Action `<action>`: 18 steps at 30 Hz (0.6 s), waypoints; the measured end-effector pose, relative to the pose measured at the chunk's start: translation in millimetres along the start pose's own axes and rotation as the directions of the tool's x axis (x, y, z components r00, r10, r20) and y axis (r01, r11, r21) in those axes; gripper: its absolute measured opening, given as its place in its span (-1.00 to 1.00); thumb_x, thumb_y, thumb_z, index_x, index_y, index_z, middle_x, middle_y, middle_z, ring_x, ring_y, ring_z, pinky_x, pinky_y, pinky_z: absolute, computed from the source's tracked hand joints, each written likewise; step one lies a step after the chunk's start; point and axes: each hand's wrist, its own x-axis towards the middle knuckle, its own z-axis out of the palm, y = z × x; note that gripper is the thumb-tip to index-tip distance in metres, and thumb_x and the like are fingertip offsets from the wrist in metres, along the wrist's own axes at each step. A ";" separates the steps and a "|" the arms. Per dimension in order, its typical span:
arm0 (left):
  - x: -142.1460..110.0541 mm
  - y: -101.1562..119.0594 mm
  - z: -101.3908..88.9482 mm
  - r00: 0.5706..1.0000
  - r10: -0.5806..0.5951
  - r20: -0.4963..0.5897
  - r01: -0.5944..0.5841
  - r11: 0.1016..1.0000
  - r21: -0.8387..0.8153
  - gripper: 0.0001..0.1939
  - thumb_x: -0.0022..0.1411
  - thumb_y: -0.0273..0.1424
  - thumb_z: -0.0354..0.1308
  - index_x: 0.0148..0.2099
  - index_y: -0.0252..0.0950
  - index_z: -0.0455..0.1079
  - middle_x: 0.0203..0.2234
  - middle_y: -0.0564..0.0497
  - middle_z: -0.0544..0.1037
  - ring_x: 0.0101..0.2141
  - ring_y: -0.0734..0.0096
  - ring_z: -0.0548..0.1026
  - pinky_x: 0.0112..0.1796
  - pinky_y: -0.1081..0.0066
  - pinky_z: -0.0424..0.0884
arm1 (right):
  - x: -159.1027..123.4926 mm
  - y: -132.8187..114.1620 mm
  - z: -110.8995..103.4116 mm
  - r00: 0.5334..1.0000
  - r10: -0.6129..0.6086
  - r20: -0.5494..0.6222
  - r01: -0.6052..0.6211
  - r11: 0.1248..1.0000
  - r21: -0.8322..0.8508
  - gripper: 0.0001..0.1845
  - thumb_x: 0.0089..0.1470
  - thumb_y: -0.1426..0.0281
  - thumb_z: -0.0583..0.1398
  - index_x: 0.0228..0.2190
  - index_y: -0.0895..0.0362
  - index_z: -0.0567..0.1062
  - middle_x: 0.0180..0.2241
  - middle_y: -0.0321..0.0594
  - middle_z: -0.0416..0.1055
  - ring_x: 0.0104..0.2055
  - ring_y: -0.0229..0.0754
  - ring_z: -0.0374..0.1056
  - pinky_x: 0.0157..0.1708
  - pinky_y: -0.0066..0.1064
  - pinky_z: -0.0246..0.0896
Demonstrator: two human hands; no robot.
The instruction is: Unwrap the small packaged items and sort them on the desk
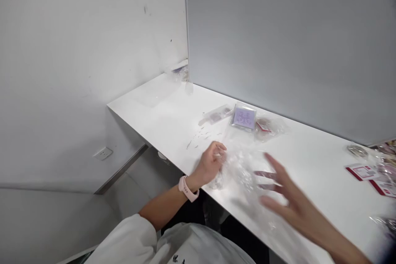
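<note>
My left hand [213, 160], with a pink band at its wrist, is closed on one end of a crumpled clear plastic bag [243, 169] above the table's front edge. The bag stretches to the right and trails down past the edge. On its far side my right hand [283, 189] has its fingers spread, some of them seen through or behind the film; it is slightly blurred and does not grip. Beyond my hands lie a purple square packet [244, 118] in clear wrap and a clear bag with a red-edged card [264, 127].
A white table [167, 107] runs along a grey partition [287, 45]. Flat clear packets [216, 115] lie left of the purple one. Red-and-white cards [362, 172] and wrapped items sit at the right. More plastic wrapping [182, 73] is in the far left corner.
</note>
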 end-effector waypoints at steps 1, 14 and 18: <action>5.7 6.0 -16.3 0.997 0.026 -0.067 -0.032 0.996 -0.089 -0.79 0.29 -0.22 0.16 -0.17 -0.24 0.29 -0.36 0.03 0.44 -0.37 0.41 0.43 -0.34 0.42 0.38 | 21.9 -16.5 26.5 0.992 -0.090 0.093 0.089 0.996 0.020 -0.14 0.21 0.13 0.21 0.38 -0.30 -0.10 0.43 -0.11 -0.15 0.21 0.10 0.33 -0.05 -0.12 0.50; 154.5 1.2 -313.2 0.986 0.108 -0.127 0.068 0.434 0.898 -0.34 0.42 -0.12 -0.17 0.48 -0.19 -0.09 0.46 -0.04 -0.14 0.43 0.00 -0.25 0.29 -0.22 -0.30 | 463.2 -88.8 212.4 0.823 -0.525 0.218 0.569 0.766 -0.300 -0.45 0.22 0.57 -0.02 0.23 0.23 0.28 0.39 0.06 -0.01 0.44 0.01 -0.11 0.32 0.02 -0.01; 213.7 -65.8 -377.9 0.935 -0.225 -0.275 0.328 0.251 0.911 -0.32 0.43 -0.10 -0.24 0.49 -0.23 -0.16 0.46 -0.07 -0.19 0.43 -0.03 -0.28 0.26 -0.32 -0.39 | 496.1 -56.8 253.7 0.864 -0.355 0.357 0.477 0.804 -0.355 -0.58 0.22 0.52 0.08 0.10 0.32 0.41 0.30 0.19 0.18 0.39 0.14 0.01 0.27 0.04 0.08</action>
